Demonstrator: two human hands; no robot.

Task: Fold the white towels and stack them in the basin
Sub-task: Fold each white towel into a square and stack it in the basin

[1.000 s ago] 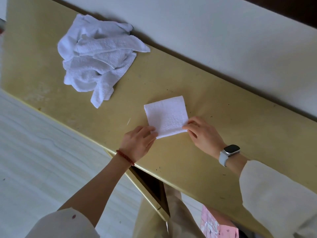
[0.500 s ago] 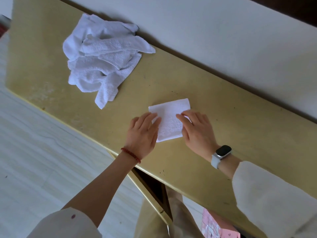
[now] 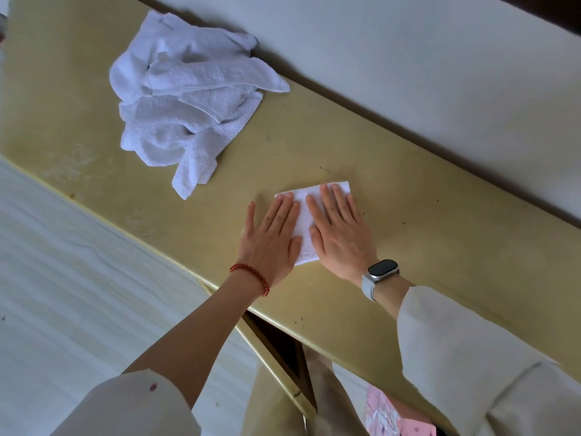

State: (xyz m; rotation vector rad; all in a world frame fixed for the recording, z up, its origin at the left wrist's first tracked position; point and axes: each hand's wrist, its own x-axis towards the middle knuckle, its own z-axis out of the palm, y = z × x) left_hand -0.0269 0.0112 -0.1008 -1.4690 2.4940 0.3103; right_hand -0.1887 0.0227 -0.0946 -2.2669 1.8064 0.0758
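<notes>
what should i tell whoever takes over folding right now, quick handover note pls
Left hand: flat, fingers straight, pressing on the left part of the folded towel.
Right hand: flat as well, pressing on the towel's right part.
The folded towel lies on the yellow table, near its front edge.
The pile of unfolded towels lies crumpled at the far left of the table, untouched by either hand.
Done: one towel folded small and being pressed flat.
Left: put it in the basin, which is not in view, then fold and stack the towels from the pile.
</notes>
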